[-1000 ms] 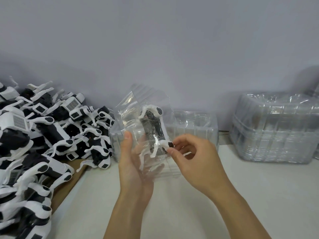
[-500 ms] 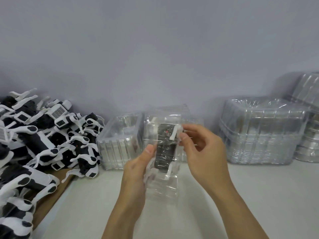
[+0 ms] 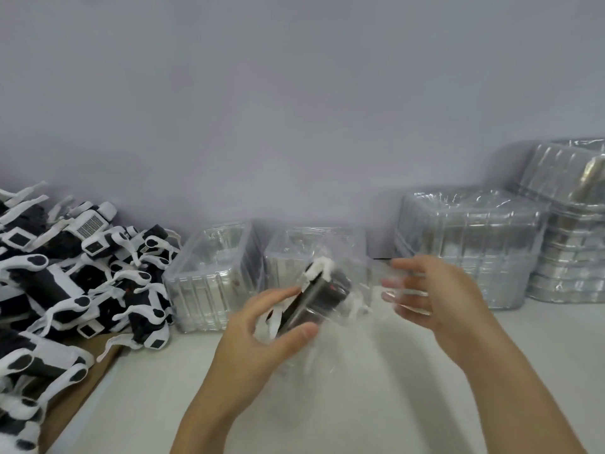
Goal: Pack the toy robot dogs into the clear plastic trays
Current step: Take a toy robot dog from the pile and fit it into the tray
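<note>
Looked like a packing bench in a small factory or assembly workshop. A heap of identical toy dogs (image 3: 75, 276) lay at left, partly on cardboard (image 3: 82, 385). Stacks of clear trays (image 3: 468, 244) stood along a bare grey wall (image 3: 294, 109). Plain white table (image 3: 360, 404), with two open trays (image 3: 209, 283) at its back.

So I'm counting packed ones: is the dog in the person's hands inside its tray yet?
Inside: the toy dog shows through the clear tray, gripped by the left hand. How snugly it sits is blurred.
</note>
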`<state>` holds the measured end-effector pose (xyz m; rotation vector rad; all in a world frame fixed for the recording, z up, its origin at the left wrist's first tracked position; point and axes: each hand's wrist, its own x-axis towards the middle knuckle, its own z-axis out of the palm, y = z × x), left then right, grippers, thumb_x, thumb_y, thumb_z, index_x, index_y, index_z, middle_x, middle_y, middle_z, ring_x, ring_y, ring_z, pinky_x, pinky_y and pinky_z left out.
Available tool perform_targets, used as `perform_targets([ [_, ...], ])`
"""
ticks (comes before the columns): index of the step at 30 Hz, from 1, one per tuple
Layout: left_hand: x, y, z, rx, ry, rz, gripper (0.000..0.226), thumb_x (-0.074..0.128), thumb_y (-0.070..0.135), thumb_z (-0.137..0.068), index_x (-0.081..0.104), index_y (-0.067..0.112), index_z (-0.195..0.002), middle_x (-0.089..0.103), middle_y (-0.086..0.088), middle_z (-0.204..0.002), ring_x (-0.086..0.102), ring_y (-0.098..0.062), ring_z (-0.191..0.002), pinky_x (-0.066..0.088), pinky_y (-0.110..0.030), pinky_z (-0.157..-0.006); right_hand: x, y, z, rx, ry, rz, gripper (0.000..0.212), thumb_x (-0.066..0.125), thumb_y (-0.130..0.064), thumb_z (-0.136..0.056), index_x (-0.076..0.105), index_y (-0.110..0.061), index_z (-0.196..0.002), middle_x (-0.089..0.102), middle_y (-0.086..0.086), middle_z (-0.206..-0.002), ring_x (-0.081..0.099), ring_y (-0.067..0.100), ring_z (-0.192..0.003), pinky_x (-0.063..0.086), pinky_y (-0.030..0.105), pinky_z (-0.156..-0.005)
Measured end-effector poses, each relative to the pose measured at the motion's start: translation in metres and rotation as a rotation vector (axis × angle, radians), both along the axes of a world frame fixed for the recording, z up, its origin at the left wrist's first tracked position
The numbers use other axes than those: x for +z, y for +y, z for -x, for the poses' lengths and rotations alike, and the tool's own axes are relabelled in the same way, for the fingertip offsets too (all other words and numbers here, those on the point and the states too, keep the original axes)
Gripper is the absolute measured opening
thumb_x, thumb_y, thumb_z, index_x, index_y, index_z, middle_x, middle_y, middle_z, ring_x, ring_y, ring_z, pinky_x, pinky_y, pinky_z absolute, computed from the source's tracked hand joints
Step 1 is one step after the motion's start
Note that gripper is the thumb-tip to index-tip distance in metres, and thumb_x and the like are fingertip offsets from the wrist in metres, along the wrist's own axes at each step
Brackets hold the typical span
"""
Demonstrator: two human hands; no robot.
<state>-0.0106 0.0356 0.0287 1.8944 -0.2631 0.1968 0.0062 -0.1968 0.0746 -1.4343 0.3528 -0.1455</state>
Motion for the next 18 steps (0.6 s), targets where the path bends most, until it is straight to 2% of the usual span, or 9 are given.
perform_targets([
  [2,-0.001,-0.002,0.002,-0.008,0.017,-0.171,0.079,0.074,0.085,-0.04,0.061,0.063,-0.115,0.046,0.029,-0.14,0.039,0.005,-0.134,0.031,-0.03,-0.111,0.004,-0.016,0.006,0.041,0.052,0.138,0.034,0.047,-0.047,-0.099,0.065,-0.022,-0.113,0.071,0.004,-0.1,0.069,0.022,-0.082,0.052,0.036,-0.07],
  [5,-0.003,-0.018,0.006,-0.063,0.068,-0.462,0.102,0.057,0.102,-0.026,0.048,0.069,-0.122,0.024,0.034,-0.145,0.013,0.002,-0.141,0.02,-0.033,-0.117,0.008,-0.016,0.016,0.247,0.093,0.42,0.048,0.049,-0.07,-0.087,0.05,-0.046,-0.128,0.057,-0.014,-0.126,0.063,0.017,-0.105,0.051,0.04,-0.088],
  [7,-0.005,-0.032,0.008,-0.101,0.025,-0.617,0.11,0.049,0.105,-0.024,0.041,0.067,-0.127,0.017,0.035,-0.145,0.002,0.007,-0.139,0.01,-0.032,-0.12,0.002,-0.006,0.018,0.337,0.111,0.587,0.065,0.056,-0.067,-0.086,0.035,-0.048,-0.144,0.05,-0.011,-0.137,0.055,0.016,-0.121,0.044,0.035,-0.097],
  [9,-0.006,-0.038,0.007,-0.114,-0.021,-0.595,0.103,0.05,0.104,-0.029,0.036,0.071,-0.125,0.017,0.043,-0.141,0.0,0.012,-0.138,0.009,-0.026,-0.116,-0.008,0.004,0.015,0.36,0.124,0.774,0.07,0.063,-0.053,-0.09,0.03,-0.041,-0.15,0.044,-0.003,-0.147,0.048,0.018,-0.131,0.039,0.029,-0.098],
  [11,-0.004,-0.037,0.005,-0.054,-0.02,-0.37,0.08,0.057,0.096,-0.046,0.041,0.07,-0.121,0.026,0.05,-0.132,0.01,0.016,-0.137,0.017,-0.023,-0.111,-0.017,0.009,0.012,0.313,0.13,0.856,0.064,0.066,-0.04,-0.092,0.037,-0.035,-0.148,0.043,0.0,-0.15,0.047,0.019,-0.133,0.041,0.03,-0.102],
  [13,-0.006,-0.034,0.001,0.103,-0.003,-0.157,0.06,0.057,0.084,-0.069,0.05,0.057,-0.122,0.039,0.043,-0.127,0.029,0.01,-0.133,0.026,-0.025,-0.108,-0.024,0.01,0.011,0.253,0.15,0.843,0.056,0.068,-0.034,-0.092,0.044,-0.035,-0.143,0.046,0.0,-0.147,0.05,0.019,-0.13,0.045,0.035,-0.103],
  [16,-0.008,-0.026,-0.004,0.347,0.11,-0.134,0.035,0.065,0.05,-0.088,0.053,0.034,-0.117,0.055,0.011,-0.12,0.055,-0.014,-0.116,0.046,-0.036,-0.1,-0.024,0.007,0.01,0.207,0.18,0.856,0.051,0.069,-0.03,-0.091,0.048,-0.038,-0.137,0.05,0.001,-0.143,0.055,0.019,-0.121,0.048,0.034,-0.096],
  [18,-0.008,-0.024,-0.005,0.332,0.318,-0.104,0.03,0.064,0.047,-0.091,0.051,0.03,-0.113,0.061,0.001,-0.107,0.068,-0.016,-0.089,0.055,-0.036,-0.085,-0.023,-0.001,0.01,0.163,0.202,0.856,0.053,0.072,-0.028,-0.088,0.051,-0.038,-0.135,0.052,0.001,-0.14,0.056,0.021,-0.117,0.047,0.033,-0.093],
])
